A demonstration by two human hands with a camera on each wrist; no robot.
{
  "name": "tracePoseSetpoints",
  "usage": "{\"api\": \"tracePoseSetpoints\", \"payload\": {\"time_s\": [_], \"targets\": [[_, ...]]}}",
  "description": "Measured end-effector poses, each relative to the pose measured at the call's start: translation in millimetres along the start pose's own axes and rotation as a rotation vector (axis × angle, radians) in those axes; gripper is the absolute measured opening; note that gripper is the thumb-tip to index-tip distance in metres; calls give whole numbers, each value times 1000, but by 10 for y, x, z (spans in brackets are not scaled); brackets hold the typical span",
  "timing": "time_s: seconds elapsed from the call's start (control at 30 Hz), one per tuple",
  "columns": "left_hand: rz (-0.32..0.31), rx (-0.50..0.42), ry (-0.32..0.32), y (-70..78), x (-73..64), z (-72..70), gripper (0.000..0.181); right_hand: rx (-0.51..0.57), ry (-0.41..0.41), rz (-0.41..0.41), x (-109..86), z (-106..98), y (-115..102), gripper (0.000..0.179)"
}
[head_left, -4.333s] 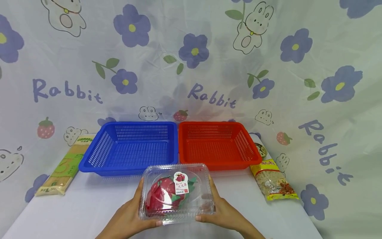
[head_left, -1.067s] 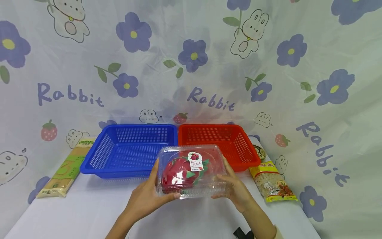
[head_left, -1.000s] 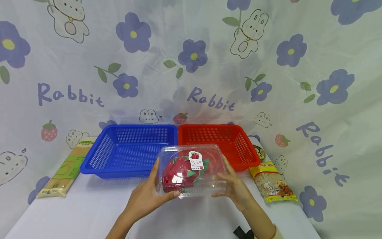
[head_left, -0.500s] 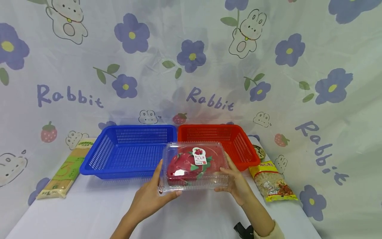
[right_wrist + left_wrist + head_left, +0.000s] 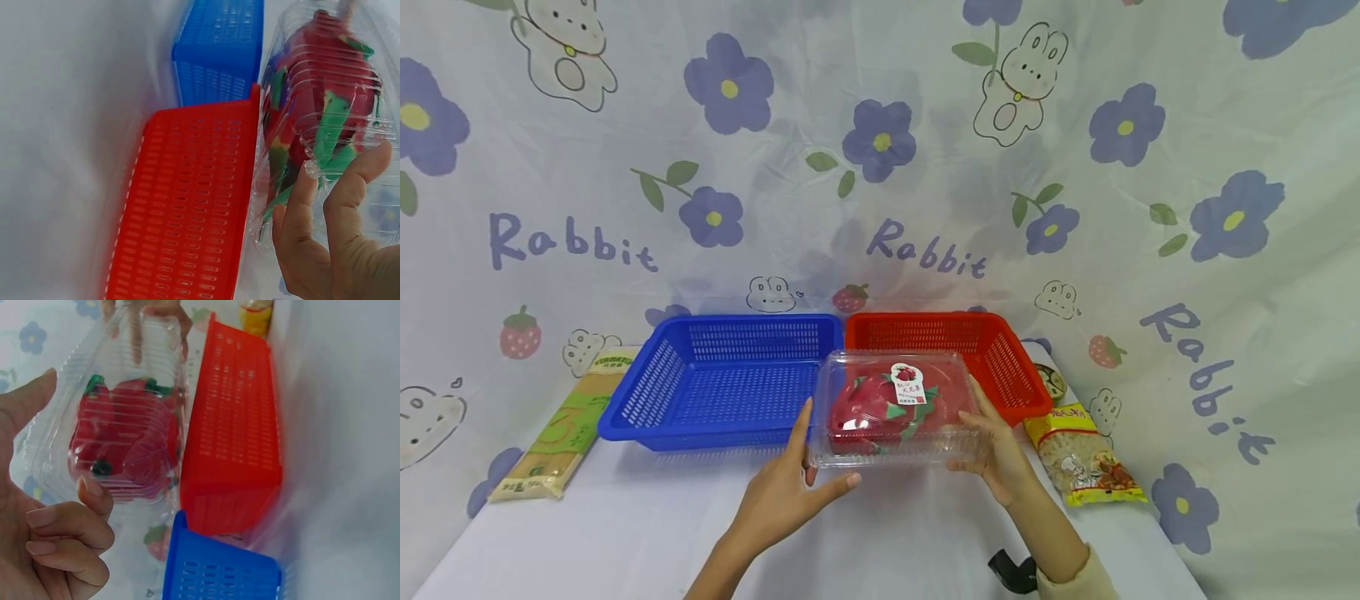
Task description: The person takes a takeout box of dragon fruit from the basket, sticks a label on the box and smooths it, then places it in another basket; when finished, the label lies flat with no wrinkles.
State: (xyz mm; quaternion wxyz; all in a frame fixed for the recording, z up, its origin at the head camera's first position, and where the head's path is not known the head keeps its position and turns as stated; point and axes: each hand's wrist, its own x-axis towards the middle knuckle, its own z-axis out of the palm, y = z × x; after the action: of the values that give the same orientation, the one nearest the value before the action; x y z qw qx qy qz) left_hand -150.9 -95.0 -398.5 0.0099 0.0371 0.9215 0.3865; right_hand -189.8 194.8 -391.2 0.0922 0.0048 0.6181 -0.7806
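A clear plastic clamshell box [image 5: 955, 433] with dragon fruit [image 5: 865, 404] inside and a white label on its lid hangs tilted in front of the red basket [image 5: 1030, 367]. My right hand [image 5: 1000, 458] grips the box's right end between thumb and fingers, as the right wrist view also shows. My left hand [image 5: 782, 496] is at the box's left end. Its thumb [image 5: 31, 403] stands off from the plastic, and one fingertip [image 5: 90, 486] is at the box's lower edge. The other left fingers are bent, holding nothing.
A blue basket [image 5: 647, 400] adjoins the red one. Left of it lies a green-labelled pack of noodles [image 5: 561, 429]. At the right are a yellow bag [image 5: 1082, 458] and a round-ended container [image 5: 1051, 381]. Rabbit-print cloth [image 5: 880, 233] hangs behind the white table [image 5: 647, 533].
Both hands have carried the box forward, up and to the right, from the table's front towards the red basket. The left thumb has come away from the box.
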Motion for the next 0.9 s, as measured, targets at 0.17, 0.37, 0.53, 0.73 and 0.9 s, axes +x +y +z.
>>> {"api": "tracePoseSetpoints", "payload": {"time_s": [0.17,0.37,0.53,0.73,0.9], "targets": [[1,-27,-5,-37,51,51,120,-1,26,-11,61,-30,-17,68],[14,-39,-9,-82,93,101,119,9,41,-5,108,-53,-29,67],[5,-71,-19,-99,140,136,118,29,30,-5,138,-68,-27,68],[2,-105,-23,-127,199,178,118,37,39,1,175,-70,-30,68],[22,-131,-19,-123,253,205,116,46,47,5,205,-73,-23,69]]}}
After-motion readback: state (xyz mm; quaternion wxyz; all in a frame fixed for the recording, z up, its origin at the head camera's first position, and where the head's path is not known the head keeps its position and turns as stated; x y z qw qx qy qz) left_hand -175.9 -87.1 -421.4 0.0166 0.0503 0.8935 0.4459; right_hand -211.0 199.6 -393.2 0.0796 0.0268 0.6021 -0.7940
